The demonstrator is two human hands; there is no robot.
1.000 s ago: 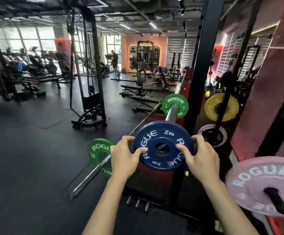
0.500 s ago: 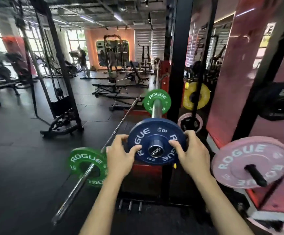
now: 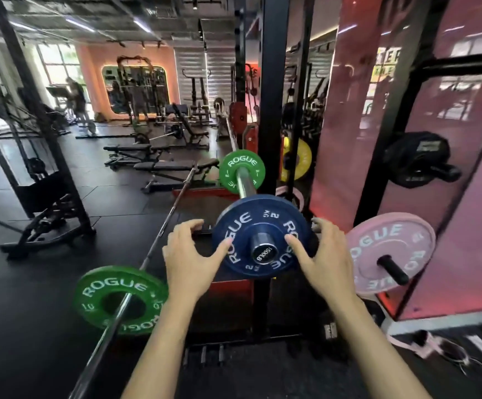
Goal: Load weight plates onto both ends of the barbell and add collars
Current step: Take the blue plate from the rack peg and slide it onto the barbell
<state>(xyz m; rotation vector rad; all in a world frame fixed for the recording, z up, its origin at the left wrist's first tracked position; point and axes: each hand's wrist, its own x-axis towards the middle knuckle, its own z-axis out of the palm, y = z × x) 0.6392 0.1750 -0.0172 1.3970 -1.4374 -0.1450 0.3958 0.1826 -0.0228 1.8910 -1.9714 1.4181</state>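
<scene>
A blue 2 kg plate (image 3: pixel 260 223) sits on the near sleeve of the barbell (image 3: pixel 245 184), and the sleeve's end cap pokes out through its hole. Farther along the same sleeve is a green plate (image 3: pixel 241 161). My left hand (image 3: pixel 191 260) is beside the blue plate's left edge with its fingers spread clear of the rim and only the thumb on the plate's face. My right hand (image 3: pixel 326 260) has its thumb on the face and its fingers curved at the right rim. No collar is in view.
A second bar (image 3: pixel 159 240) carrying a green plate (image 3: pixel 119 300) slants across the floor at the left. A black rack upright (image 3: pixel 273 82) stands just behind the blue plate. Pink (image 3: pixel 389 254), yellow (image 3: pixel 301 159) and black (image 3: pixel 415 159) plates hang on pegs at the right. Benches stand beyond.
The blue plate has slid farther onto the sleeve, so the end cap now sticks out. My left fingers have come off the rim. The camera has moved closer and turned right.
</scene>
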